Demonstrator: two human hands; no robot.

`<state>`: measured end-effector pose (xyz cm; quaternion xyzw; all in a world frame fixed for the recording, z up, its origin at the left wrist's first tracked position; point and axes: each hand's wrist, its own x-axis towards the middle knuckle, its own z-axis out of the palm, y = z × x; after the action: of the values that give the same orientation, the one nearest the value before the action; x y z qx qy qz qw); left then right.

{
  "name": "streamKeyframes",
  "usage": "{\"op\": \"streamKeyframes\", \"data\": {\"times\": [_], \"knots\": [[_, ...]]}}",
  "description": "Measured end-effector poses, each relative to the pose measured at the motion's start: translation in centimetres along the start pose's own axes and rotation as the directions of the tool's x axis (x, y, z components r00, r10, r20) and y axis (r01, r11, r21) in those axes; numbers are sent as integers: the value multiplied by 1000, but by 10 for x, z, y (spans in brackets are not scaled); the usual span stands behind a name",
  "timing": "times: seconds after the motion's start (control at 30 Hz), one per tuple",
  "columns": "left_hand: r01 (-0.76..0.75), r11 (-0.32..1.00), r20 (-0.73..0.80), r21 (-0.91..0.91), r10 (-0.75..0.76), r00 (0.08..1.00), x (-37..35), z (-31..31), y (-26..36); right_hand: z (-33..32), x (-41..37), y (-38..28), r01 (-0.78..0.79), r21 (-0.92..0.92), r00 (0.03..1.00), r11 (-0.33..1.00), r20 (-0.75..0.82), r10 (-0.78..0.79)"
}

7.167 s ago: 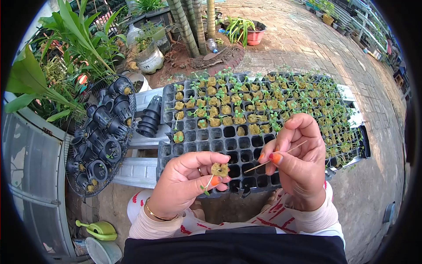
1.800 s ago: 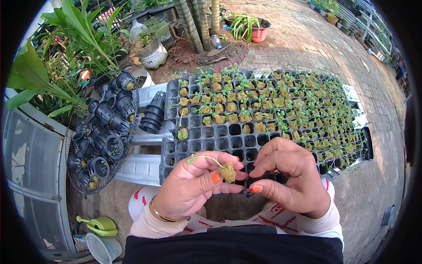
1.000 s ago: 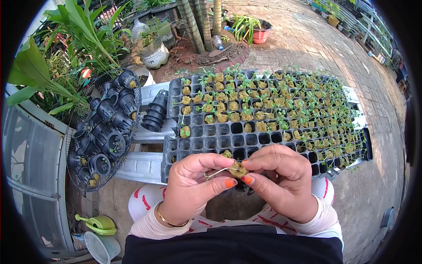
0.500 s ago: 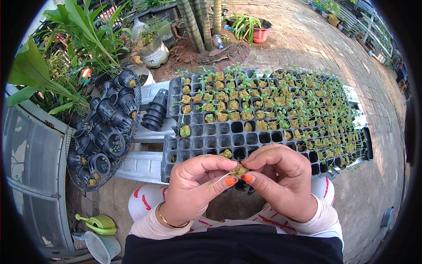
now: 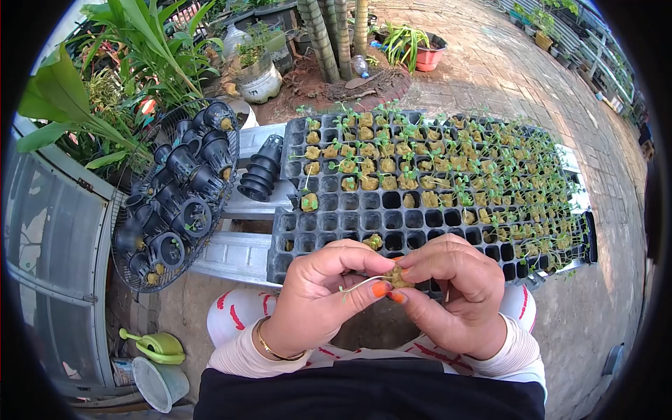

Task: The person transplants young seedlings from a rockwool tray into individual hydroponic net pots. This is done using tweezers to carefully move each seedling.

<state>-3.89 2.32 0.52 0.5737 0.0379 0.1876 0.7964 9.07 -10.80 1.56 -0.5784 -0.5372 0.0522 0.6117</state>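
Between the fingertips of both hands is a yellowish-brown seedling plug, with a thin pale stem trailing left across my left thumb. My left hand is closed in a pinch on the plug's left side. From the other side my right hand pinches it too, thumb below and fingers above. Just beyond the hands lie black seedling trays. Many far and right cells hold similar plugs with green sprouts; a lone sprouted plug sits in a cell close above my fingers. The hands partly hide the near cells.
A stack of black net pots lies on the metal bench left of the trays. Further left, a wire basket holds many net pots, some with plugs. A green watering can and a pale bucket stand on the ground.
The view has shifted slightly, so the trays and basket appear further right. My fingers have turned the plug a little, and both hands still grip it.
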Motion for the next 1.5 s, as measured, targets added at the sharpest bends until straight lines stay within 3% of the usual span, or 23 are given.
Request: {"op": "streamKeyframes", "data": {"times": [0.07,0.13,0.2,0.27,0.4,0.47,0.5,0.57,0.9,1.0,1.1,1.37,1.5], "knots": [[10,996,6,92,-11,1000,-1,-2,9,0,-1,1,-12,26,1000,1000,5,12],[41,968,-96,250,-17,995,-3,-8,22,-1,-4,3,-141,164,987,976,-51,151],[-108,888,-290,446,257,922,0,-20,31,-7,-3,0,-177,169,981,970,-56,188],[-156,720,-304,676,466,831,8,-39,47,-5,-3,6,-159,268,976,950,-103,193],[-59,603,-306,795,484,820,40,-82,59,-7,-3,10,-216,321,960,922,-101,260],[255,209,-315,944,351,882,59,-94,61,-9,-3,11,-229,305,958,924,-98,270],[251,207,-311,945,348,884,66,-100,57,-10,-3,12,-241,287,956,927,-91,277],[270,-113,-219,956,336,916,77,-110,45,-13,-5,12,-247,260,955,933,-97,279],[295,-287,-262,911,150,953,98,-116,33,-24,-7,-1,-279,225,945,933,-110,309],[339,-216,-325,916,99,941,100,-115,38,-25,-8,-2,-265,224,945,938,-133,298],[290,-177,-273,940,117,955,103,-132,37,-27,-10,-3,-261,233,945,937,-135,297],[337,-183,-371,924,-204,906,131,-128,57,-28,-9,-2,-273,285,940,919,-124,318],[351,-308,-438,884,-286,852,139,-132,60,-29,-10,-3,-268,288,941,919,-125,313]]}}
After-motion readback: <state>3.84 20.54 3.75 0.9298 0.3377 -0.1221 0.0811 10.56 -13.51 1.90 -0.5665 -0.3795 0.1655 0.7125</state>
